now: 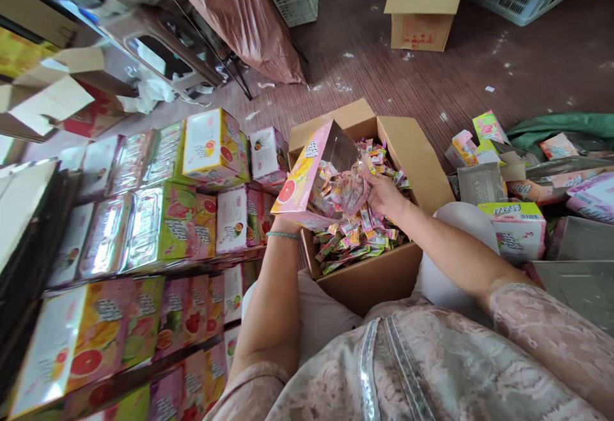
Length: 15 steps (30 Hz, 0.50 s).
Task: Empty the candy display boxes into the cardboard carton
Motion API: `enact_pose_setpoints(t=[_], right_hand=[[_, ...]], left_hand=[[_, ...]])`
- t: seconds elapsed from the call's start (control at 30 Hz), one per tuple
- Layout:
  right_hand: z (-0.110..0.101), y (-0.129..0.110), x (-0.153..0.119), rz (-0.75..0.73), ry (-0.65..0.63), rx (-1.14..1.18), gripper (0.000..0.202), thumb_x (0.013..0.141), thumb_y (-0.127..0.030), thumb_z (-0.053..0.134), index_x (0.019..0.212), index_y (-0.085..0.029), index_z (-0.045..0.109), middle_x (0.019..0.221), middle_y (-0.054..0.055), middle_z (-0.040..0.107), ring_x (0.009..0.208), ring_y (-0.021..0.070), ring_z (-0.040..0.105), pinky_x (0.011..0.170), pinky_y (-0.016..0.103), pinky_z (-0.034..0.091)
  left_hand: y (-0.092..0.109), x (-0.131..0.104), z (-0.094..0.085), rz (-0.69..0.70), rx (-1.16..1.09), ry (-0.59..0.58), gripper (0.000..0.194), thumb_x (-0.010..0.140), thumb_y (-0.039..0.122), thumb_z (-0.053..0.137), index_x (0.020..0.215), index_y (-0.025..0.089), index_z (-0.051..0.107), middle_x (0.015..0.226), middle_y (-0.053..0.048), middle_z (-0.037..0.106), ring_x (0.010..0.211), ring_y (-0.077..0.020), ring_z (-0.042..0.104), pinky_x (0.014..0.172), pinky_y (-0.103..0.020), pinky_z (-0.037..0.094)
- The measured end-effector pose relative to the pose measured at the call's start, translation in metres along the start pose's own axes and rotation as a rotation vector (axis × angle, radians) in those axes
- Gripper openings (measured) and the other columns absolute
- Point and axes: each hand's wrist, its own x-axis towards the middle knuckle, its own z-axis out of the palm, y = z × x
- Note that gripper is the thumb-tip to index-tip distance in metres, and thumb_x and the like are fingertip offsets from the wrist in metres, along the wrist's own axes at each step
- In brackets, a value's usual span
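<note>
Holding the pink windowed carton [307, 181] tilted above the brown cardboard box [422, 165], your right hand [384, 196] clutches sweets at its mouth; left-hand grip hidden.

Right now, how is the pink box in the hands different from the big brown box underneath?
The pink box is small, printed with fruit, tilted and held up by the left hand. The brown cardboard box is bigger, plain, and sits upright between the knees. The right hand pushes sweets into the pink box, while the brown one holds a loose heap. Both are open and hold wrapped sweets.
</note>
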Motion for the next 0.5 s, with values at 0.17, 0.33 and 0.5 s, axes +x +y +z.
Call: enact_pose_setpoints(t=[0.17,0.33,0.5], right_hand=[[-0.005,0.011,0.014,-0.013,0.043,-0.063,0.034,0.087,-0.034,0.094,0.107,-0.026,0.068,0.080,-0.001,0.074,0.090,0.0239,0.078,0.083,0.037,0.070],[-0.009,0.013,0.015,-0.057,-0.114,-0.234,0.043,0.087,-0.059,0.092,0.107,-0.027,0.070,0.091,0.003,0.077,0.098,0.0275,0.077,0.084,0.041,0.069],[0.004,0.009,0.001,-0.237,-0.503,-0.827,0.059,0.080,-0.082,0.088,0.102,-0.028,0.079,0.108,0.007,0.080,0.120,0.0358,0.072,0.108,0.051,0.060]], left_hand=[[0.011,-0.015,-0.006,0.006,0.008,0.001,0.056,0.085,0.063,0.087,0.113,0.015,0.080,0.106,-0.012,0.082,0.110,-0.0306,0.077,0.089,-0.034,0.065],[0.012,-0.035,-0.013,0.148,0.238,-0.010,0.085,0.062,0.030,0.100,0.141,0.019,0.073,0.099,-0.003,0.081,0.088,-0.0209,0.074,0.076,-0.024,0.057],[0.018,-0.024,-0.020,0.207,0.044,0.129,0.061,0.067,0.037,0.086,0.125,0.018,0.080,0.091,-0.001,0.078,0.077,-0.0200,0.069,0.064,-0.025,0.052]])
